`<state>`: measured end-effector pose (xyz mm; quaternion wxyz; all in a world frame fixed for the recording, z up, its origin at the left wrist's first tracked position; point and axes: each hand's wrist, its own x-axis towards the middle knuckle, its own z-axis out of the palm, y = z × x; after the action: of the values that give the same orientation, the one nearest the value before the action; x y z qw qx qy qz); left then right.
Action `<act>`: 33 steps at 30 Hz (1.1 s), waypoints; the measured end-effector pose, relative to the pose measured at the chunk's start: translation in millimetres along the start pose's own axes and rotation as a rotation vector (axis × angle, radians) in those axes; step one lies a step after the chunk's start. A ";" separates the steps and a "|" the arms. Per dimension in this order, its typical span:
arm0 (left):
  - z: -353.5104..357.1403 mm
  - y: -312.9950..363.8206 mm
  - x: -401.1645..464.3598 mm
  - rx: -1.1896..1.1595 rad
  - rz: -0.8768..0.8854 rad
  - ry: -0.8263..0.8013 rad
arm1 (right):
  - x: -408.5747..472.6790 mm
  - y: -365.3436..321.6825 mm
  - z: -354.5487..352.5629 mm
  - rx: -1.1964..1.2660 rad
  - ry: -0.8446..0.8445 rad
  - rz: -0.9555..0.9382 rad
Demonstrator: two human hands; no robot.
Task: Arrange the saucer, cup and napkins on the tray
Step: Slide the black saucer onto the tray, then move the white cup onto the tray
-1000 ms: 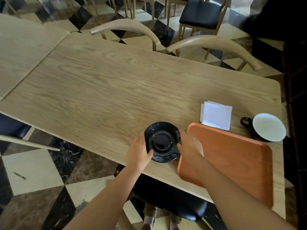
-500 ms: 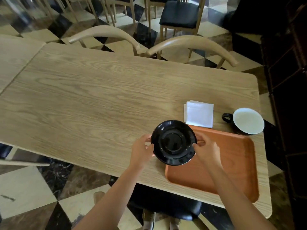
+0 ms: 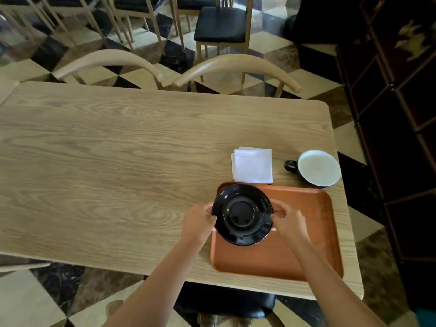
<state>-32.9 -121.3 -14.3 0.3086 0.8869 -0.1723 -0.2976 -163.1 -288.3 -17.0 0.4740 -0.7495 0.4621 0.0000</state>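
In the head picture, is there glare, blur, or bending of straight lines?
Head view: wide-angle lens bows the table edges; faint glare on the black saucer between the hands, left, right; far chairs slightly soft; cabinet at right is very dark.

The saucer (image 3: 242,214) is black and glossy, round, with a raised ring at its centre. It faces up, held at its left and right rim over the tray's far left corner. The tray (image 3: 304,244) is orange-brown, rectangular with rounded corners, lying flat at the near right of the worktop. The napkins (image 3: 253,165) are a white, square, folded stack just beyond the tray. The cup (image 3: 317,168) is black outside, white inside, upright, handle pointing left, right of the napkins.
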 end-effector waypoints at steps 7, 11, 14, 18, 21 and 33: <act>-4.0 3.8 2.4 -0.023 -0.038 0.004 | 3.8 1.5 1.4 0.022 -0.015 -0.006; -3.2 1.5 3.5 0.021 -0.015 0.007 | 6.8 3.1 0.8 0.019 -0.032 -0.010; -3.5 1.6 5.1 0.104 0.012 0.006 | 7.1 0.8 -2.6 0.003 -0.065 -0.021; -4.3 2.9 9.4 0.119 -0.007 0.029 | 11.1 -0.6 -6.4 -0.041 -0.104 -0.015; -5.2 1.1 11.2 0.096 -0.032 0.018 | 14.0 -1.8 -12.4 -0.093 -0.142 -0.039; 13.4 86.7 14.8 0.498 0.476 0.087 | 21.6 -11.8 -106.7 -0.194 -0.150 -0.228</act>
<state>-40.7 -199.5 27.3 0.1505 0.8817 -0.4283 -0.1281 -189.4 -377.7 40.7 0.4297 -0.8372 0.3352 0.0467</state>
